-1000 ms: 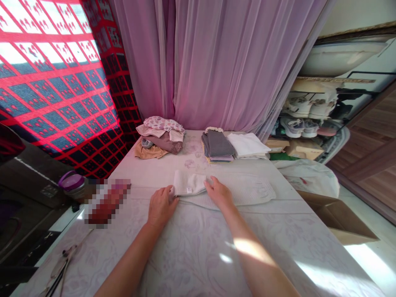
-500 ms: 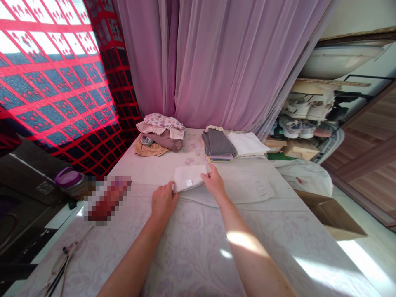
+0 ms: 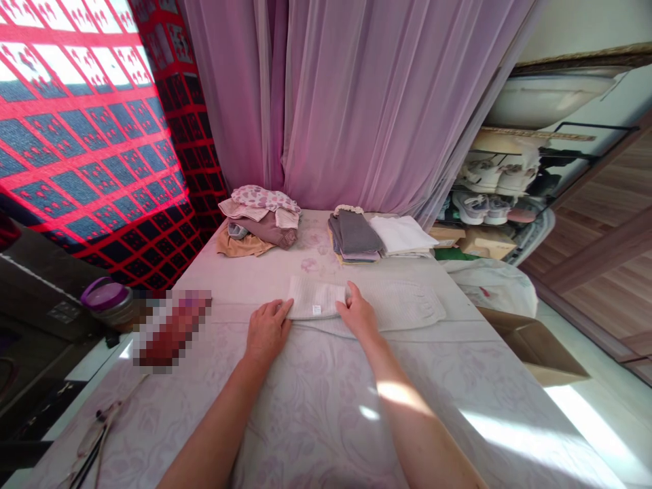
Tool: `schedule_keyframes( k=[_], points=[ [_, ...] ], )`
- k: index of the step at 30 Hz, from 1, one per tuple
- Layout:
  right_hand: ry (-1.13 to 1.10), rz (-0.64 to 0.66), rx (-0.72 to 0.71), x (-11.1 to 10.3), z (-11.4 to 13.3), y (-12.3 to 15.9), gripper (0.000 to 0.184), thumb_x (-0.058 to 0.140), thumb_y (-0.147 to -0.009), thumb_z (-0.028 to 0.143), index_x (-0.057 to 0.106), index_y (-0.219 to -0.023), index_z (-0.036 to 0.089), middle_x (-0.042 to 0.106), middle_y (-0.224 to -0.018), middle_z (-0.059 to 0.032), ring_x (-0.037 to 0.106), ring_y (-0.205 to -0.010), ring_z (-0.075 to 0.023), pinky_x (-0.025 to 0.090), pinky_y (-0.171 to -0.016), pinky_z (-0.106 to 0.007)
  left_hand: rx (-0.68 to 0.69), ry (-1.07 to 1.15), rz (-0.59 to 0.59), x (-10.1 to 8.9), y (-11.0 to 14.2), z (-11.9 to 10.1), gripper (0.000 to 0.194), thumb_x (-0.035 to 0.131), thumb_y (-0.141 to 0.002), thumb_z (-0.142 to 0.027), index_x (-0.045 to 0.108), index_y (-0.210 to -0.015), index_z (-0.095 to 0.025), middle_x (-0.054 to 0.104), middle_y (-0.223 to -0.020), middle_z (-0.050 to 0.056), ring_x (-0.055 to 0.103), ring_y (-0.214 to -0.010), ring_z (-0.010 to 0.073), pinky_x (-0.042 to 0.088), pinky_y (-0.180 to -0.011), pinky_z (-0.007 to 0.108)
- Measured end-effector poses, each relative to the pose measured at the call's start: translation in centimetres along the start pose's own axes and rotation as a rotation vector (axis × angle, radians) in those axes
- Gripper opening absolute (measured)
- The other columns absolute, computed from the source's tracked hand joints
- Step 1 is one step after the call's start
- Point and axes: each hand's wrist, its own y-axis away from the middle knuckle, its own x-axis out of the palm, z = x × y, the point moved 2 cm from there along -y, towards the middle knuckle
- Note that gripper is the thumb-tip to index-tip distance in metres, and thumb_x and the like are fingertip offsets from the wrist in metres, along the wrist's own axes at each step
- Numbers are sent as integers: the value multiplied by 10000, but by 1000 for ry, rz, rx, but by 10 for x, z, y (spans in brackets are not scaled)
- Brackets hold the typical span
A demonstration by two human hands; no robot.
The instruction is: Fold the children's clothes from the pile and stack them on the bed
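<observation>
A white ribbed garment (image 3: 407, 305) lies across the bed, its gathered end to the right. Its left part is folded over on top into a flat panel with a small printed label near the front edge. At the panel's left edge my left hand (image 3: 268, 331) rests low, thumb touching the cloth and fingers spread on the sheet. My right hand (image 3: 360, 316) has the panel's right edge between thumb and forefinger. The other fingers of that hand are partly hidden.
Behind lie a loose heap of clothes (image 3: 262, 217), a folded dark grey stack (image 3: 356, 234) and folded white cloths (image 3: 402, 236). A blurred-out red item (image 3: 173, 333) and a cord (image 3: 104, 424) are at left. An open cardboard box (image 3: 530, 346) stands beyond the right edge.
The folded panel, raised at its right side before, now lies flatter. My right hand has come down and slightly nearer with its edge. The whole view has shifted a little.
</observation>
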Motion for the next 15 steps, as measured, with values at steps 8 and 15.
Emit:
schedule_keyframes(
  k=[8, 15],
  points=[
    [71, -3, -3, -1, -4, 3, 637, 486, -906, 337, 305, -1499, 191, 725, -921, -26, 660, -917, -210, 437, -754, -290, 18, -24, -20, 1, 3, -2, 452, 501, -890, -237, 560, -1338, -263, 602, -1324, 101, 553, -1183, 273, 442, -946, 435],
    [187, -185, -206, -11, 21, -8, 542, 510, -878, 295, 480, -1408, 187, 530, -1396, -125, 494, -1247, -260, 395, -1000, -369, 72, 24, -27, 4, 3, -1, 453, 473, -894, -176, 565, -1332, -249, 631, -1278, 99, 570, -1163, 260, 454, -946, 432]
  ],
)
